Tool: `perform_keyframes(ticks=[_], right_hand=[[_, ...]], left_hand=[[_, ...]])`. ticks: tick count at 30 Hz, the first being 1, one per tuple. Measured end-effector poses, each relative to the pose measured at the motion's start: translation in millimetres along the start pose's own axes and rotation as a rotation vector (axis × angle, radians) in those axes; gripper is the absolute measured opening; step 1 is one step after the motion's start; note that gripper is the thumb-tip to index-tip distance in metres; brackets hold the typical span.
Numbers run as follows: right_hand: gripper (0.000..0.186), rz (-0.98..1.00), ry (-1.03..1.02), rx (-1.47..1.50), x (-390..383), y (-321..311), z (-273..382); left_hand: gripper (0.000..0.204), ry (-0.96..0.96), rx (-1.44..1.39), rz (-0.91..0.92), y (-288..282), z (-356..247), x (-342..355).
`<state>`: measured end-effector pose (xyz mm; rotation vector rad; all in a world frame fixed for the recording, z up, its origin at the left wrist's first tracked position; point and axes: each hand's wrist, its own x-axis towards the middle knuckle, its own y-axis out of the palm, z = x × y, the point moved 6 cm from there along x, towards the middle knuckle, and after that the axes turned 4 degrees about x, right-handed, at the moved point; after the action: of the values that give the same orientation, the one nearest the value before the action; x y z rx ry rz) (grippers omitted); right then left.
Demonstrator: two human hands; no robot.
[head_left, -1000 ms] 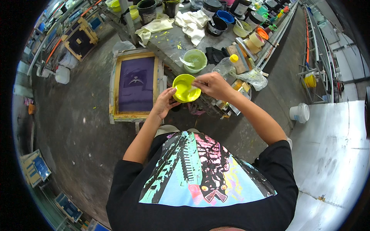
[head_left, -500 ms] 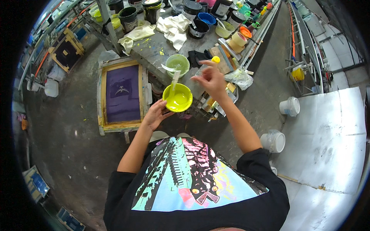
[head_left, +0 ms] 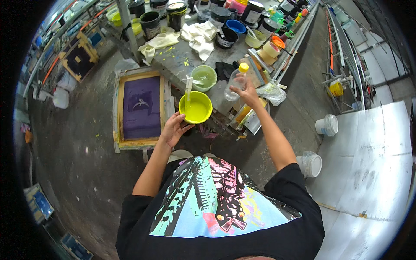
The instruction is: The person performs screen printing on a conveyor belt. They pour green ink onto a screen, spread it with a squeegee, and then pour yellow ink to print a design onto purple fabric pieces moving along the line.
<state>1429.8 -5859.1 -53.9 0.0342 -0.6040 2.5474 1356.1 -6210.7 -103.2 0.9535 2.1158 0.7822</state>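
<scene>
My left hand (head_left: 174, 129) holds a bright yellow bowl (head_left: 203, 117) by its left side, thumb near the rim. Yellow liquid lies inside, and a pale flat stirring stick (head_left: 189, 89) leans against the bowl's far left wall. My right hand (head_left: 248, 93) is closed around a clear plastic bottle (head_left: 231, 92) with a yellow cap (head_left: 243, 67). The bottle stands tilted at the table's near corner. Just beyond the yellow bowl sits a pale green bowl (head_left: 209, 74) with greenish liquid and a white utensil in it.
Cream cloths (head_left: 200, 37), a black bowl (head_left: 227, 39), a blue bowl (head_left: 236, 26) and several ink tubs crowd the grey table (head_left: 173, 58). Left of it is a framed purple screen (head_left: 141, 113). Tape rolls (head_left: 270, 51) and a crumpled plastic bag (head_left: 274, 93) lie right. White buckets (head_left: 326, 125) stand on the floor.
My right hand has come down from above the table corner and closed around the clear bottle. The yellow bowl has shifted slightly left, and its stirring stick now leans more to the left.
</scene>
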Motion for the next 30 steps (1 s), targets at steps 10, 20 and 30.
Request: perform_keyframes(ticks=[10,20,30], right_hand=[[0.068,0.721,-0.244,-1.043,-32.4,17.1,188.5],[0.049,0.876,-0.236,-1.394,-32.3,51.4,205.4],[0.063,0.771,-0.195,-1.048,-28.5,24.8,184.8]], left_hand=[[0.061,-0.019,0.154,-0.137,-12.4,16.1,4.7],[0.062,-0.025,0.125,-0.121,-4.6,18.0,4.9],[0.056,-0.04,0.07,-0.117,-4.6,17.9,-1.0]])
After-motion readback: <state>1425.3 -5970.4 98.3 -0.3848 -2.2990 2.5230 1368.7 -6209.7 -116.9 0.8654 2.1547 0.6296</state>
